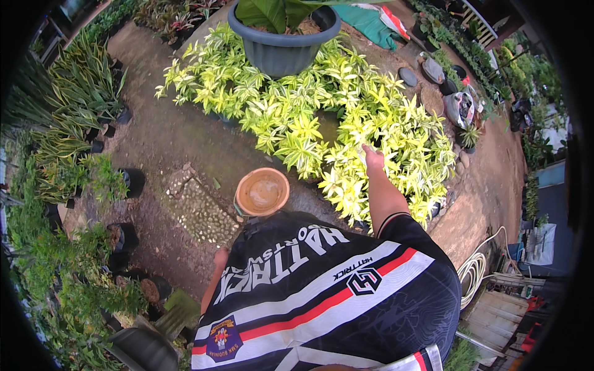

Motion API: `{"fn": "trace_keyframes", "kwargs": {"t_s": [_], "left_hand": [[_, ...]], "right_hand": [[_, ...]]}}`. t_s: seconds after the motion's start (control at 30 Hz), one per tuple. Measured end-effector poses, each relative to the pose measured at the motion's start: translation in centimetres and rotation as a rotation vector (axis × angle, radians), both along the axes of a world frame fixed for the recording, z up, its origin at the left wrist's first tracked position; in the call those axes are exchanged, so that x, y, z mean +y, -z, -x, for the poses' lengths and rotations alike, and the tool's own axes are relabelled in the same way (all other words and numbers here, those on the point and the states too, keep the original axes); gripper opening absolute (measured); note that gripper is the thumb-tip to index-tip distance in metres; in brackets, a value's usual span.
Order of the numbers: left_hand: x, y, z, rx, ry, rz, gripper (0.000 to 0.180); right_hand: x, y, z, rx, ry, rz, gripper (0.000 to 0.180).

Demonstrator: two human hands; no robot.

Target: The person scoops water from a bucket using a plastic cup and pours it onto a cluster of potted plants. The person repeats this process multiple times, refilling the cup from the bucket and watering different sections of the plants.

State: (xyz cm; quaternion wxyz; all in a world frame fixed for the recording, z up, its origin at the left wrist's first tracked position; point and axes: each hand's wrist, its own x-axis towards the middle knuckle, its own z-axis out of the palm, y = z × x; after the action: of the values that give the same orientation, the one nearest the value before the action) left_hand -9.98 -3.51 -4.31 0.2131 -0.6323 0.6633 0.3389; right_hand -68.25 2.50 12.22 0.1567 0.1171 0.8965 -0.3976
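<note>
Foliage (300, 130), yellow-green, spreads around the grey pot (278, 55); the right hand (374, 159) reaches into this foliage; whether it grips, I cannot tell, nor for the left hand (221, 257) beside the shirt (334, 272).

Lg grey pot (278, 59) w/ broad green leaves, top ctr. Green cloth (369, 26) lies R of it, nr top edge. Flat grey stone (407, 76) on ground, upper R; plastic sack (460, 110), mostly white, farther R. Pale hose (473, 272) coiled on ground, lower R. Snake plants (90, 80), green w/ yellow edges, upper L. Black pot (133, 183) below them. Pebbled slab (201, 213) in dirt, L of ctr.
</note>
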Motion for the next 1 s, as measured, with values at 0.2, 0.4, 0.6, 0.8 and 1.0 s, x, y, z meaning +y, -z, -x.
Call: {"fn": "trace_keyframes", "kwargs": {"t_s": [0.2, 0.4, 0.6, 0.8, 1.0], "left_hand": [[0.2, 1.0, -0.6, 0.099, 0.015, 0.081, 0.025], [0.2, 0.6, 0.2, 0.077, -0.004, 0.108, 0.024], [0.1, 1.1, -0.7, 0.081, 0.006, 0.069, 0.025], [0.2, 0.0, 0.1, 0.082, -0.033, 0.036, 0.029], [0.0, -0.3, 0.3, 0.05, -0.014, 0.034, 0.029]], "right_hand": [[-0.2, -0.4, -0.1, -0.019, -0.017, 0.02, 0.082], [-0.3, -0.6, 0.1, -0.017, -0.016, -0.015, 0.082], [-0.9, -1.1, -0.3, -0.009, -0.034, -0.007, 0.081], [-0.9, -0.7, -0.2, 0.0, -0.037, -0.017, 0.081], [-0.7, -0.1, 0.0, -0.007, -0.06, -0.037, 0.082]]}}
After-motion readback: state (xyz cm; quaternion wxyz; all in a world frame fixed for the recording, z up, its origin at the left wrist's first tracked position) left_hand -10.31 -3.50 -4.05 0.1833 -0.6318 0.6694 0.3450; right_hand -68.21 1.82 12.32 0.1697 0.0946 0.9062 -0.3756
